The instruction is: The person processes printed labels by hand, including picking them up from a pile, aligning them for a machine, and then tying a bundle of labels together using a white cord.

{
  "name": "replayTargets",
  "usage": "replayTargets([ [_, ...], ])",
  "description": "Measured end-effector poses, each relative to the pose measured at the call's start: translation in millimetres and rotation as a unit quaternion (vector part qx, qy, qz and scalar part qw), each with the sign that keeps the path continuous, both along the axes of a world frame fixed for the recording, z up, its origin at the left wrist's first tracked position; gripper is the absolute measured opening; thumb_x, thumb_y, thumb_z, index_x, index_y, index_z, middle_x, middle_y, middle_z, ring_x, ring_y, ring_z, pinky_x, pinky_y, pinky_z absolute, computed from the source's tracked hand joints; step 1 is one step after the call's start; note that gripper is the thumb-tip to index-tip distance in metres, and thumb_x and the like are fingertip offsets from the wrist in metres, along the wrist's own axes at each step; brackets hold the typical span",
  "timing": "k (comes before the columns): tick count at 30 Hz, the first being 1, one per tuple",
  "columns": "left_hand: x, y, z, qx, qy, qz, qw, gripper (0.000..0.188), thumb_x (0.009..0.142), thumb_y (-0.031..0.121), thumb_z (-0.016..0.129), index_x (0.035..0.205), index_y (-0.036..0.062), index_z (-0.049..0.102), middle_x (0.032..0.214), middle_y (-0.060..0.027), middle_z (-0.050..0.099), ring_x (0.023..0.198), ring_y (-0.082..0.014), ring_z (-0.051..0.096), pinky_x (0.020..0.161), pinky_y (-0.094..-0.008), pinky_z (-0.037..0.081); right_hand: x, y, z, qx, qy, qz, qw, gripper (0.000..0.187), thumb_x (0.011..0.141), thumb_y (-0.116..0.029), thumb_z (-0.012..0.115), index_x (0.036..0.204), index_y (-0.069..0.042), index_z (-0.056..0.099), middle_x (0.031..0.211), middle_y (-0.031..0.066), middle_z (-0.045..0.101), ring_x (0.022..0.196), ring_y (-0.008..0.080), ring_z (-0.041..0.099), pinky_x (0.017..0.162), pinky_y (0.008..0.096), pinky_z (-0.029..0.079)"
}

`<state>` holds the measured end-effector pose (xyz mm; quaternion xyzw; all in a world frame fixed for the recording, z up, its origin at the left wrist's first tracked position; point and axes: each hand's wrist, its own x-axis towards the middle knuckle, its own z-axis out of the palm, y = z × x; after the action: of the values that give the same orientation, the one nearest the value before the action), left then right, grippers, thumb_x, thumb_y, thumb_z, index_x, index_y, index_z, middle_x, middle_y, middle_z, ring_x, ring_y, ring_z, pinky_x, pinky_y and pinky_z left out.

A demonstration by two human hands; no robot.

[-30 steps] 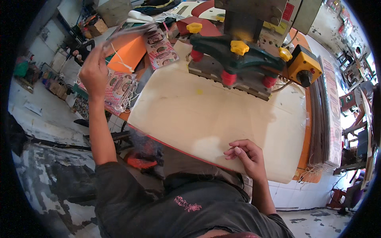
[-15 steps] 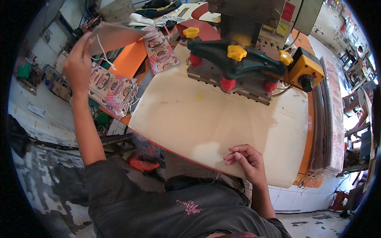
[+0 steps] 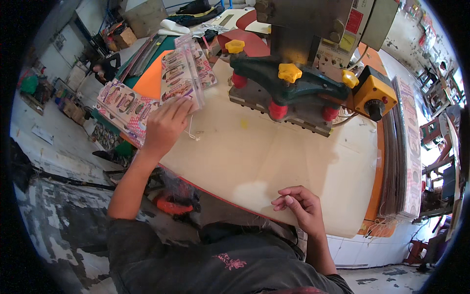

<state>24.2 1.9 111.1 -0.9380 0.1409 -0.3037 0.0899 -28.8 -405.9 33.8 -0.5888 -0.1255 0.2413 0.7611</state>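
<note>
My left hand (image 3: 169, 125) grips the near end of a pink printed, clear-edged plastic pouch (image 3: 180, 73). A white string (image 3: 192, 132) dangles from that end onto the cream board (image 3: 245, 171). Left of the hand lies a pile of similar pink printed pouches (image 3: 122, 105), partly covered by my fingers and wrist. Another printed pouch (image 3: 206, 73) shows behind the held one. Over the near edge of the board, my right hand (image 3: 303, 208) hovers with fingers loosely bent and apart, holding nothing I can see.
A press head (image 3: 289, 88) with yellow knobs and red spacers stands over the board's far side, its flat metal plate (image 3: 279, 113) below. Beside it sits a yellow control box (image 3: 374, 95) with a black dial. A tall stack of printed pouches (image 3: 409, 147) lines the right edge.
My left hand has swung from high on the left down and rightward, bringing the pouch from a raised, blurred position to the board's left end. My right hand stays nearly still.
</note>
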Motion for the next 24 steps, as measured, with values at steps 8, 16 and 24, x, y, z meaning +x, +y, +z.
replayTargets([
  [8,34.6,5.9,-34.6,0.051,0.076,0.052,0.994,0.048,0.093,0.009,0.053,0.141,0.0041,0.048,0.142,-0.0159,0.056,0.132,-0.0352,0.053,0.105,-0.0428,0.049,0.7,-1.6,-2.6,0.002,-0.022,-0.003,1.0,0.022,0.104,-0.007,0.054,0.121,0.006,0.06,0.103,0.0186,0.072,0.094,0.0226,0.071,0.086,0.0352,0.058],
  [16,65.0,61.5,52.7,-0.158,-0.054,0.104,0.98,0.05,0.09,-0.003,0.05,0.136,0.0176,0.057,0.125,-0.0134,0.067,0.108,-0.0368,0.066,0.087,-0.0448,0.056,-0.5,-1.0,1.1,0.01,-0.03,0.008,0.999,0.023,0.105,-0.01,0.055,0.12,0.006,0.061,0.102,0.0186,0.073,0.093,0.0223,0.071,0.086,0.0354,0.058],
  [24,90.4,87.4,72.9,-0.055,-0.179,0.038,0.982,0.052,0.089,-0.005,0.049,0.136,0.0154,0.058,0.132,-0.0117,0.064,0.114,-0.034,0.064,0.087,-0.0442,0.057,-1.5,2.1,-1.0,0.011,-0.032,-0.005,0.999,0.022,0.103,-0.009,0.055,0.118,0.006,0.06,0.099,0.0199,0.073,0.089,0.0236,0.072,0.083,0.0355,0.058],
])
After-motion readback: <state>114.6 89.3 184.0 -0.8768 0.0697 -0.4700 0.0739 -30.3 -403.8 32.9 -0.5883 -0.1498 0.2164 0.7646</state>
